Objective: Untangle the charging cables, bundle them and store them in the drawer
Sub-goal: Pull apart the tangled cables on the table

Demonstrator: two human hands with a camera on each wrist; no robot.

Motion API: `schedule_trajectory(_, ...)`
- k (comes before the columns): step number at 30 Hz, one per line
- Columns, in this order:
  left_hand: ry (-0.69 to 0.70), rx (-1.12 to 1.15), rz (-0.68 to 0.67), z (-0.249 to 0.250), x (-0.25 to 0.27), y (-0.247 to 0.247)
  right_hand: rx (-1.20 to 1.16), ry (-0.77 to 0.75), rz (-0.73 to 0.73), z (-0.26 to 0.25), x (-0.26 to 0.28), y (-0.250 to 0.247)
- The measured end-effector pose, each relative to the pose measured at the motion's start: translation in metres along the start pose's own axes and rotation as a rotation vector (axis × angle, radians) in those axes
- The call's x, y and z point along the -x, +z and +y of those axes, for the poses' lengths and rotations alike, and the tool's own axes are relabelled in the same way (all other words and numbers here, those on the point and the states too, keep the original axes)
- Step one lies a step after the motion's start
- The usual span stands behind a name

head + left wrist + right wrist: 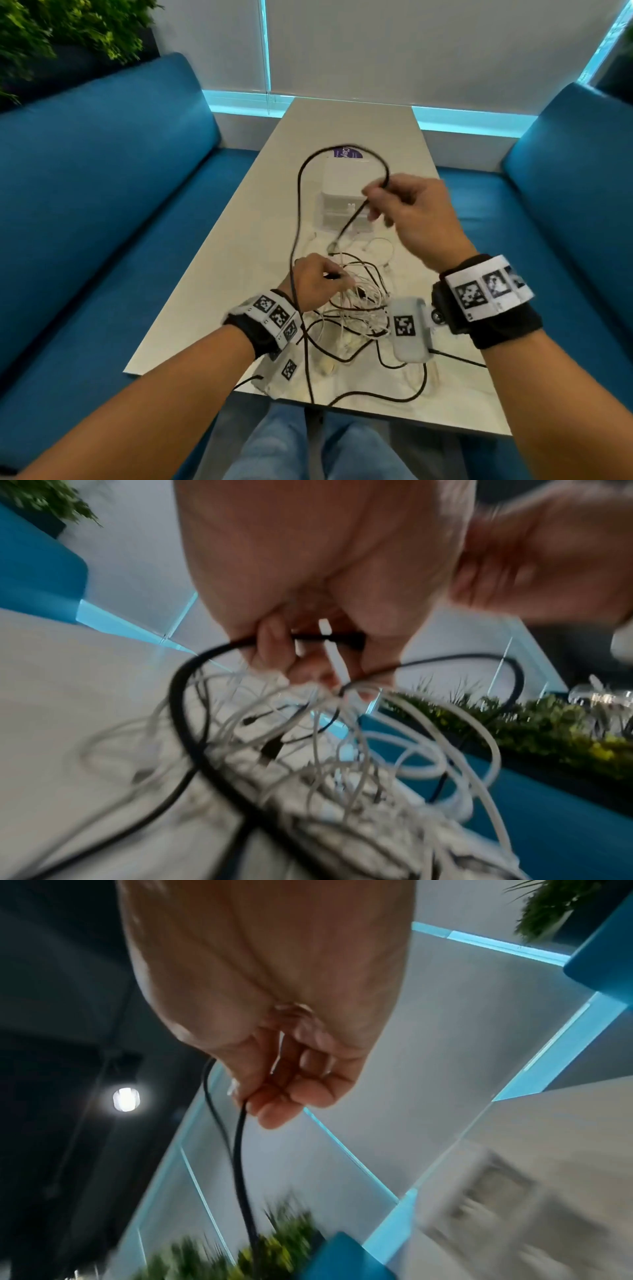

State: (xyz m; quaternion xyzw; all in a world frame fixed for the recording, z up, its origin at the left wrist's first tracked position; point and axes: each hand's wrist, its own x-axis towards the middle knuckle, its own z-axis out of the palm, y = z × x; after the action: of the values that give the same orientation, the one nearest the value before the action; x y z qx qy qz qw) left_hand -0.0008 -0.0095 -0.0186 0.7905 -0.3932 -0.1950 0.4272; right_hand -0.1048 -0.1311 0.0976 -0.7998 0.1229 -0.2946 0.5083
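Note:
A tangle of white and dark cables point(356, 305) lies on the pale table point(239, 260). My right hand point(404, 209) is raised above it and pinches a black cable point(308, 164) that loops up high; its plug end point(333, 246) dangles below the hand. The same black cable point(240, 1150) hangs from my fingertips point(274, 1112) in the right wrist view. My left hand point(315, 281) sits on the tangle and grips a black plug point(342, 639) together with white strands point(329, 653). A small white drawer unit point(342, 198) stands behind the cables, its drawers closed.
Blue sofas point(102, 171) flank the table on both sides. A purple-printed card point(349, 152) lies behind the drawer unit. Black cable runs trail over the near table edge point(376, 397). Plants point(51, 31) stand at the far left.

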Motion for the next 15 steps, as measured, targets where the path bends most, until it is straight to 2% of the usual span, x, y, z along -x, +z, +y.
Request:
schedule_trajectory(2,-0.027,0.085,0.083,-0.011,0.001,0.005,-0.063,-0.073,0.014,-0.015,-0.006,-0.01)
schedule_trajectory(4,-0.026,0.172,0.117,-0.007,0.003,0.003,-0.002,-0.09,-0.027,-0.019,-0.009,-0.015)
schedule_trajectory(7,0.023,0.364,0.106,0.009,0.002,-0.006,0.08,-0.015,-0.105,-0.005,0.002,-0.011)
schedule_trajectory(9,0.008,0.43,0.108,0.019,-0.001,-0.018,0.061,0.019,-0.133,0.01,0.015,-0.014)
schedule_trajectory(13,-0.017,0.178,0.04,0.034,0.0,-0.05,-0.048,0.105,0.016,0.039,0.045,-0.053)
schedule_trajectory(15,-0.033,0.183,-0.021,0.053,0.007,-0.058,-0.096,0.188,0.072,0.055,0.067,-0.079)
